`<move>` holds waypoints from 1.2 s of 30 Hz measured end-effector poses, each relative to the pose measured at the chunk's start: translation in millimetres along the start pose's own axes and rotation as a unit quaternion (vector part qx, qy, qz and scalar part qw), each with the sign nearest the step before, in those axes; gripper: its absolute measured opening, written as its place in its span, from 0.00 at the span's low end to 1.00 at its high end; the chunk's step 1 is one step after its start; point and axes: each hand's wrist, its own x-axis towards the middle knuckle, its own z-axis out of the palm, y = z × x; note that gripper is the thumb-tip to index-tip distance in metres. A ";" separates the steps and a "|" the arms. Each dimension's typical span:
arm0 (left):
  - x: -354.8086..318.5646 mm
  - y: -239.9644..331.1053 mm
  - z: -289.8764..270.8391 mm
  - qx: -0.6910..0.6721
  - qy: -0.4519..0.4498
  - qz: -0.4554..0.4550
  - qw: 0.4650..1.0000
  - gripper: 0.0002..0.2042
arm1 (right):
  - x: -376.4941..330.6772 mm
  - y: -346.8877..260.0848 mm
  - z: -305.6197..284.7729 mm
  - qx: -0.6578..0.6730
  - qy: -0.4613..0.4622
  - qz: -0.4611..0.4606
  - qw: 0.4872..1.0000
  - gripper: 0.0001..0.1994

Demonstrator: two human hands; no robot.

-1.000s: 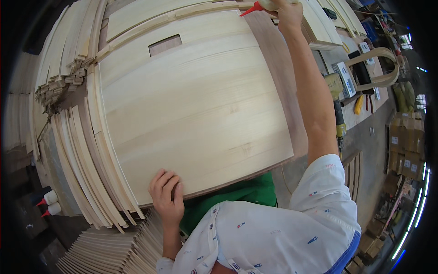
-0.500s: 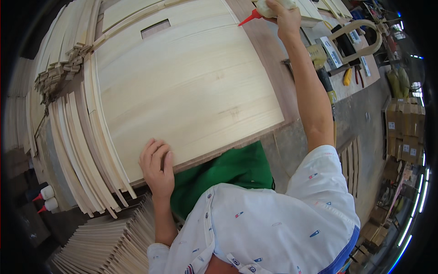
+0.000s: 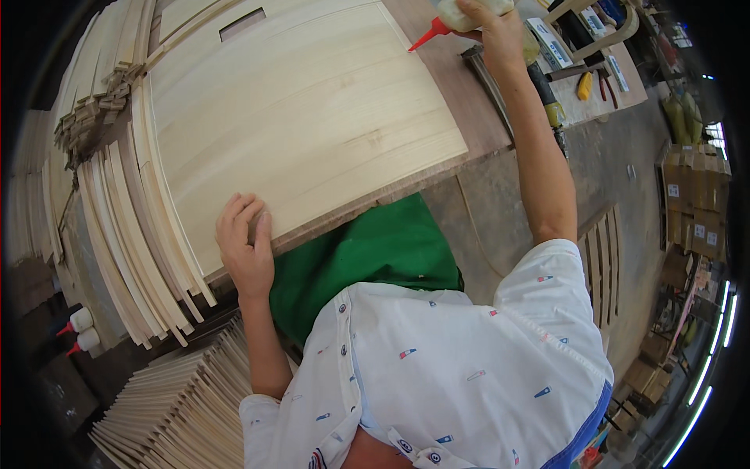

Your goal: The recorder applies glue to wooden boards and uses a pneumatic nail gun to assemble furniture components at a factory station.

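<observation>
A broad pale wooden panel [image 3: 305,117] lies flat on the worktable in front of me. My left hand [image 3: 246,242] rests at its near left corner, fingers laid over the edge, holding nothing. In my right hand [image 3: 500,39], at the far right, is a whitish squeeze bottle [image 3: 461,14] with a red nozzle [image 3: 430,35]. The bottle is tilted so the tip points down and left, at the panel's right edge; whether it touches the wood I cannot tell. A thin line runs along that edge. Part of the bottle is cut off by the upper frame edge.
Thin wooden strips [image 3: 117,227] lie left of the panel, with more stacked strips [image 3: 101,102] beyond. Curved slats [image 3: 180,406] are piled below left. Two red-tipped bottles [image 3: 82,328] stand far left. A power tool [image 3: 547,98] and yellow-handled tool [image 3: 584,86] lie right. Cartons [image 3: 695,203] stand farther right.
The nozzle tip has moved nearer to me along the panel's right edge. My view has shifted, so the panel sits farther up and left. My left hand stays at the corner.
</observation>
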 end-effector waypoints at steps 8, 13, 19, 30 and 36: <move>-2.2 -1.8 -0.3 -0.006 0.003 0.008 1.000 0.08 | -34.1 -25.6 -13.3 -0.026 0.010 0.028 0.999 0.10; -1.1 -4.7 0.4 -0.002 0.003 0.015 1.000 0.08 | -56.0 -28.6 -31.0 -0.042 0.019 0.028 0.999 0.12; -0.4 -3.7 -1.8 -0.004 -0.008 0.017 1.000 0.09 | -90.1 -35.7 -61.0 -0.065 0.017 0.068 0.995 0.17; 4.0 -5.7 -11.5 -0.031 -0.055 0.008 0.998 0.12 | -131.4 -67.7 -80.0 -0.081 0.032 0.054 0.995 0.20; 44.9 -57.6 -68.5 0.059 -0.086 0.054 0.993 0.19 | -147.2 -64.3 -53.3 0.111 -0.007 0.026 0.993 0.15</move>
